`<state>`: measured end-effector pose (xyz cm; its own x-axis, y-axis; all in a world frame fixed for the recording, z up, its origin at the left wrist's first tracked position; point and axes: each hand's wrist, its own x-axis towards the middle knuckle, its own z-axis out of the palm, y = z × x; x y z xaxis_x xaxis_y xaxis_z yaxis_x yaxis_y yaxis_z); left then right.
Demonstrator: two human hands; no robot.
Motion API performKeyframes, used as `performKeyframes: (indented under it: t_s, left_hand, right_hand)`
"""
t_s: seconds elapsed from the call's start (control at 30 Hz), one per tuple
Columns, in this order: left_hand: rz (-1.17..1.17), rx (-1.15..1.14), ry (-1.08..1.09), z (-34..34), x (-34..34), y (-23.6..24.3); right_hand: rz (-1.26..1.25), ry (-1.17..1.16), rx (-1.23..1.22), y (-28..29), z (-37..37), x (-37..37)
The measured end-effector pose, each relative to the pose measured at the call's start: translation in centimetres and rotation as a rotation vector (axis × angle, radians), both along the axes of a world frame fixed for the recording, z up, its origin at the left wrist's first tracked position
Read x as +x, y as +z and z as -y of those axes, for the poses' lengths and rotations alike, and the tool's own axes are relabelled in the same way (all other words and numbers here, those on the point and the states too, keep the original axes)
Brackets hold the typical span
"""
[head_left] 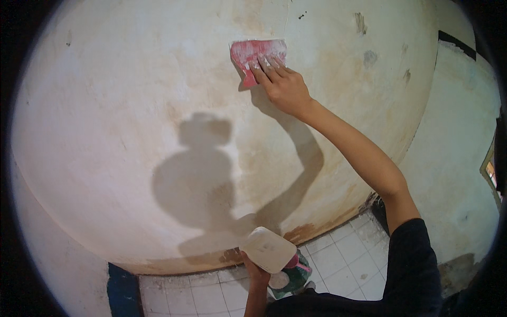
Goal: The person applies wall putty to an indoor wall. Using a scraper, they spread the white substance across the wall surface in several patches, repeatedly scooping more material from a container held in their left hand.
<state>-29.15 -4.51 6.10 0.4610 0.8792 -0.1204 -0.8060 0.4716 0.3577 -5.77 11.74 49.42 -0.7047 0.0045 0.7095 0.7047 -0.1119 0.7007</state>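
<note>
My right hand reaches up and presses a red plastic putty spreader against the wall. White putty smears the spreader's face and my fingertips, and its wide edge points upward. Low in front of my body, my left hand grips a cream rectangular plastic container by its near left side. A thin pale residue seems to coat the inside of the container; most of my left fingers are hidden beneath it.
The stained off-white wall carries grey patches at the upper right and my shadow. Below, on the white tiled floor, a dark green object with pink and pale items sits partly behind the container. A blue-painted strip stands lower left.
</note>
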Motion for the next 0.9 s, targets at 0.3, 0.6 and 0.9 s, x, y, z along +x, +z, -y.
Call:
performKeyframes:
  t_s: [0.3,0.6,0.9]
  left_hand:
    - [-0.055,-0.007,0.093,1.5,-1.7,-1.0]
    - [-0.048,0.024,0.06,1.3,-2.0,-0.6]
    - [-0.09,-0.054,0.076,0.7,-3.5,0.4]
  right_hand:
    - [-0.225,-0.006,0.031,10.8,5.0,0.5]
    - [-0.129,-0.079,-0.1,-0.3,-1.1,-0.8]
    - [-0.144,-0.066,-0.202,-3.6,3.4,0.6]
